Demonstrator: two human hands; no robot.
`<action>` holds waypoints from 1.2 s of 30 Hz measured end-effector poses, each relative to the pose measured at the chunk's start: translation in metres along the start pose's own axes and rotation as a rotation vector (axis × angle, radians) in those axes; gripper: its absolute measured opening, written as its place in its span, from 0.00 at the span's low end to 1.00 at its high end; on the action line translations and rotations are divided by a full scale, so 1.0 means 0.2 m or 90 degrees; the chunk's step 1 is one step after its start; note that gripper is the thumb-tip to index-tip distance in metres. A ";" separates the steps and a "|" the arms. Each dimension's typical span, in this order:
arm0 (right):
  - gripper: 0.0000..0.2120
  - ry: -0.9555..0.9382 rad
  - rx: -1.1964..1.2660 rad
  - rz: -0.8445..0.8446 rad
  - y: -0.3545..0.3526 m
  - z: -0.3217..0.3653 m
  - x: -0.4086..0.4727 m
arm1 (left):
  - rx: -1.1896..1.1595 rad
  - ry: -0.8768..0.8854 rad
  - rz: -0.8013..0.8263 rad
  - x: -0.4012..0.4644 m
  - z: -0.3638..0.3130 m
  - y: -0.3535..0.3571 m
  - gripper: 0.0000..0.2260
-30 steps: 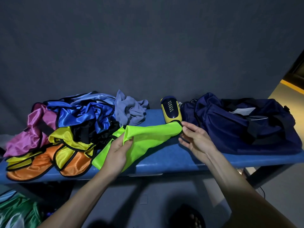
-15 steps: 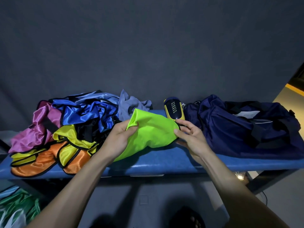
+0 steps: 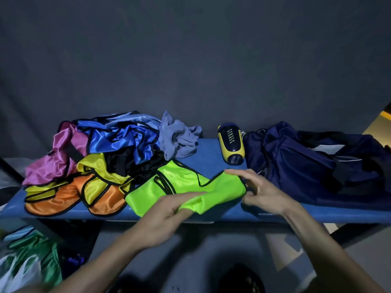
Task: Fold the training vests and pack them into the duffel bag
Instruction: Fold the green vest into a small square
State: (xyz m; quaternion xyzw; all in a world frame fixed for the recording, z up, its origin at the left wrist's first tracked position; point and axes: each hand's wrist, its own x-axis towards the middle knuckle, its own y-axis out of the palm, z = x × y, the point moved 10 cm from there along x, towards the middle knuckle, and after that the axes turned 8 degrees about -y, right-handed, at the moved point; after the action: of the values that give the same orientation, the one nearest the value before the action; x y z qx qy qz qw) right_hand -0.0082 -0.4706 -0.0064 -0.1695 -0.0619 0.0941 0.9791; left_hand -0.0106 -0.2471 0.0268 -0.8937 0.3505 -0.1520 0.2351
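Note:
A neon green vest (image 3: 182, 182) with black trim lies partly folded on the blue bench (image 3: 211, 151), between my hands. My left hand (image 3: 167, 216) pinches its near edge at the front of the bench. My right hand (image 3: 260, 193) pinches the vest's right end, fingers spread over it. The navy duffel bag (image 3: 317, 163) sits unzipped on the right of the bench. A heap of vests (image 3: 95, 157) in blue, pink, yellow, orange and black fills the left side.
A yellow and navy bottle (image 3: 231, 144) lies on its side between the heap and the bag. A grey cloth (image 3: 179, 138) tops the heap's right edge. Green fabric (image 3: 31, 256) lies on the floor at lower left. A dark wall stands behind the bench.
The green vest has come down from a raised bundle and now lies flatter on the bench. My left hand moved right and toward me along its near edge; my right hand stayed at its right end.

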 end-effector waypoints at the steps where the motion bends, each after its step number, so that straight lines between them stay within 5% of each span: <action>1: 0.44 -0.011 -0.064 0.012 0.01 -0.01 -0.01 | 0.024 0.010 0.009 -0.03 0.01 0.03 0.25; 7: 0.39 -0.111 -0.273 0.001 0.05 0.06 -0.03 | 0.062 0.032 0.035 -0.11 0.05 0.10 0.27; 12: 0.23 -0.191 -0.413 -0.030 0.02 0.12 -0.09 | 0.060 0.045 0.009 -0.15 0.05 0.06 0.19; 19: 0.18 -0.124 -0.627 -0.037 0.00 0.06 -0.16 | 0.129 0.052 0.040 -0.18 0.06 0.12 0.18; 29: 0.22 -0.132 -0.500 0.000 -0.03 -0.01 -0.18 | 0.149 0.039 0.006 -0.17 0.05 0.13 0.20; 33: 0.20 -0.137 -0.278 -0.058 -0.09 0.05 -0.15 | 0.037 0.003 -0.074 -0.18 0.07 0.05 0.11; 36: 0.12 -0.127 -0.066 -0.088 -0.10 0.10 -0.09 | -0.100 -0.031 -0.148 -0.19 0.10 -0.05 0.16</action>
State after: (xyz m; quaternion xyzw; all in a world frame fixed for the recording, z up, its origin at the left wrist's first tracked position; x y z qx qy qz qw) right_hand -0.0247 -0.4871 0.0174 -0.2051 -0.1755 0.0392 0.9621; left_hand -0.0230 -0.2087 0.0101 -0.9473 0.2497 -0.1284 0.1541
